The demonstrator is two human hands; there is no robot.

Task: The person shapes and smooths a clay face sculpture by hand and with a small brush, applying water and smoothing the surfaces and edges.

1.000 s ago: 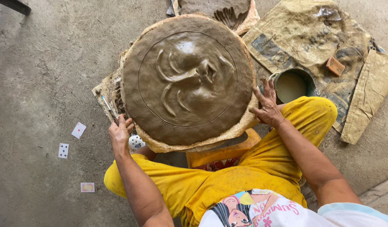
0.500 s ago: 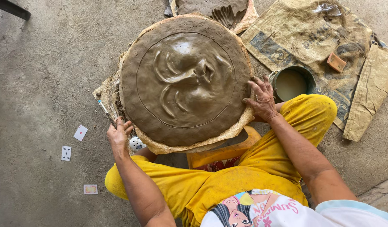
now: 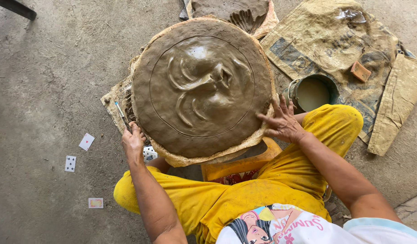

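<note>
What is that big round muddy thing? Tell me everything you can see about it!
The clay disc is big, round, brown and wet-looking, and lies flat on a tan cloth-like sheet over the floor. A thin circle is scratched near its edge, with raised curving swirls inside. Its surface shines in spots. The right hand presses its fingers on the right rim. The left hand, holding a thin tool, is at the lower left edge.

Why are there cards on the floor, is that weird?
Yes. Three playing cards lie scattered on the bare concrete floor, left of the clay disc, apart from the clay things. One more peeks out under the disc by the left hand.
</note>
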